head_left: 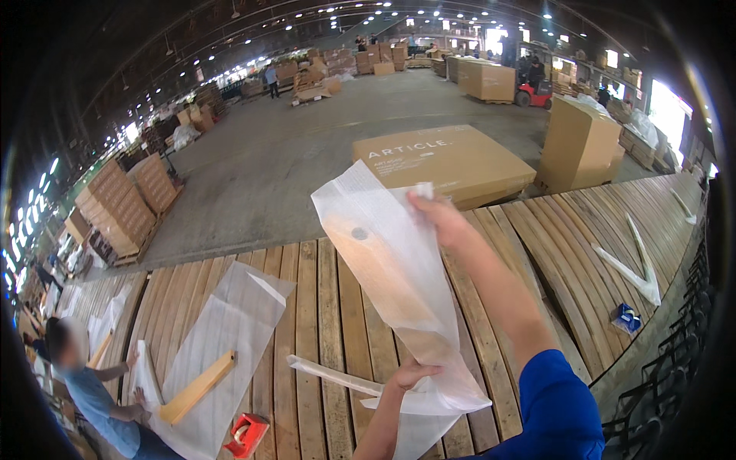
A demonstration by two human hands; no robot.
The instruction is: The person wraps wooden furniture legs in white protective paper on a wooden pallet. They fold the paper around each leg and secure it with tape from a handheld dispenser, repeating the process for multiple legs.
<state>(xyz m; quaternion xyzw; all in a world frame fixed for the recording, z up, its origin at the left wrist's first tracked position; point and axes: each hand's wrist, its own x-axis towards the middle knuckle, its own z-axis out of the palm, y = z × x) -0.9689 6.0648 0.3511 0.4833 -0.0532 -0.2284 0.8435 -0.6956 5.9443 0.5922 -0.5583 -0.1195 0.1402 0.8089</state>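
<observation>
A tan wooden piece shows through a translucent white foam sheet (399, 284), held tilted above the slatted wooden table (307, 307). My right hand (438, 215) pinches the sheet's upper right edge. Lower down, my left hand (414, 374) is closed on the wrapped bundle, its fingertips pressing the foam. A slim foam-wrapped leg (333, 373) runs out to the left from beneath the bundle, on the slats. More foam sheeting hangs below my left hand.
At left a co-worker (100, 399) handles a bare wooden piece (199, 387) on foam. A red tape dispenser (247, 435) and a blue tape dispenser (626, 318) lie on the table. A V-shaped wrapped part (640, 276) rests right. Beyond stands a large carton (475, 157).
</observation>
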